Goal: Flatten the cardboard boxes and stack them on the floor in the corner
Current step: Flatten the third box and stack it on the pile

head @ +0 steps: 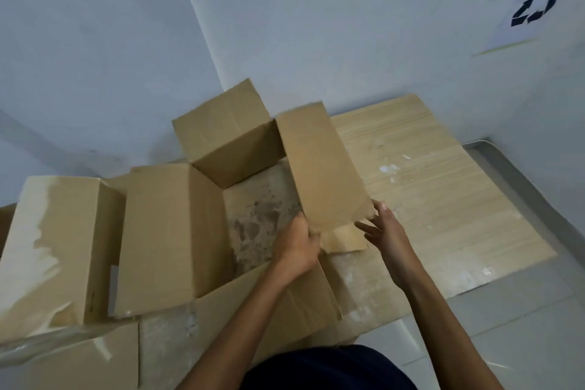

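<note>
— two hands, one view from the head camera. what do we have at the edges?

— our open cardboard box [221, 199] stands in the middle, tipped toward us, its top flaps spread. our left hand [296, 245] is closed around the near edge of the right flap [319, 168]. our right hand [387, 231] has its fingers spread and loose, fingertips touching that flap's near right corner, clamping nothing.

— room to move?

— to the right, yes. a pale wood-grain sheet [443, 199] lies flat on the grey floor [522, 310], running back to where the two white walls [95, 41] meet. it is flecked with white marks. a printed recycling sign [535, 6] hangs on the right wall. on the left it is tight: a second cardboard box [63, 241] sits just beside ours, touching it, with torn patches where tape has pulled the paper off.

— and inside the boxes?

— we see down through ours to a stained, mottled surface [262, 222]; nothing lies in it. the far flap [228, 133] stands up toward the corner, the left flap [158, 237] leans outward over the neighbour. the second box's inside is mostly hidden from us; we cannot tell what it holds.

— below us?

— more cardboard [95, 358] at the near edge, with clear tape on it, and our dark clothing [332, 370] at the bottom.
</note>
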